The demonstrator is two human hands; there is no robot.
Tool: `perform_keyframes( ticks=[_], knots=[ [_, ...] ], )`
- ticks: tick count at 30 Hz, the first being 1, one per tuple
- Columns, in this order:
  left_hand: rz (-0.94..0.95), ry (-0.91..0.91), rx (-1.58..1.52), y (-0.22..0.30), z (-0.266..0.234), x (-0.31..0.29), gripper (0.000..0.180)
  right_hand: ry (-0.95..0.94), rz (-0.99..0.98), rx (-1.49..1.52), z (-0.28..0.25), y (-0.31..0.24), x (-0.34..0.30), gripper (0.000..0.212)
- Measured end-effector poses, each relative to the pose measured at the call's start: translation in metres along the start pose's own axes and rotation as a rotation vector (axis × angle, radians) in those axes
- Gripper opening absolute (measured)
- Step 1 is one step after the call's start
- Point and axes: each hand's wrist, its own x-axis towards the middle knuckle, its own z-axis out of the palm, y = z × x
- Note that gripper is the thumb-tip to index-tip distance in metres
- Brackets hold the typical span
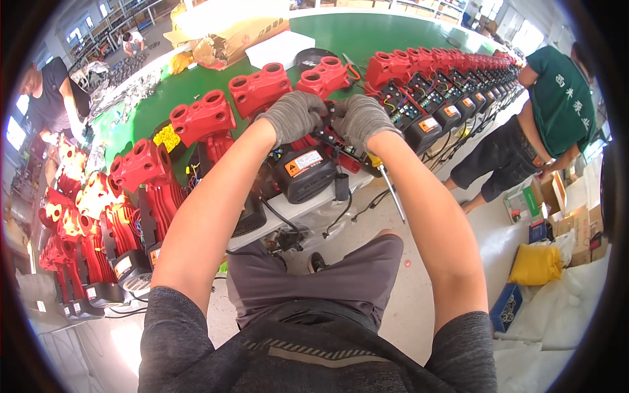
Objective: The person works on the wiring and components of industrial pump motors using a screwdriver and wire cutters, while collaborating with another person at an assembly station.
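Both my hands wear grey knit gloves and meet over a red machine housing with a black base (304, 175) that bears an orange warning label. My left hand (296, 116) is closed, its fingertips at a small dark part (325, 131) between the hands. My right hand (362, 122) curls over the same spot from the other side; what the fingers of either hand pinch is hidden. A screwdriver (392, 191) with a yellow handle and metal shaft slants toward me below my right wrist; whether that hand grips it cannot be seen. A black cable (347, 206) hangs off the table edge.
Similar red housings (259, 88) stand in rows left and right along the green table (386, 33). Red-handled scissors (352, 67), yellow small parts (168, 137) and a white sheet (280, 51) lie behind. One person (557, 98) stands at right, another (56, 98) at left.
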Motion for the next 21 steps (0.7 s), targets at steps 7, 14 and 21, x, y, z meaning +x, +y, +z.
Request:
perform_keyframes(
  ticks=[7,14,21],
  knots=[
    [0.114,-0.028,0.388,0.018,0.026,0.019,0.035,0.049,-0.001,0.052,-0.005,0.005,-0.004,0.026],
    [-0.049,-0.1,0.035,0.001,0.02,0.021,0.029,-0.083,0.306,0.621,-0.007,0.014,-0.016,0.028],
    [-0.065,-0.112,-0.036,0.0,0.018,0.018,0.033,0.176,0.045,0.27,-0.008,0.02,-0.047,0.029]
  ],
)
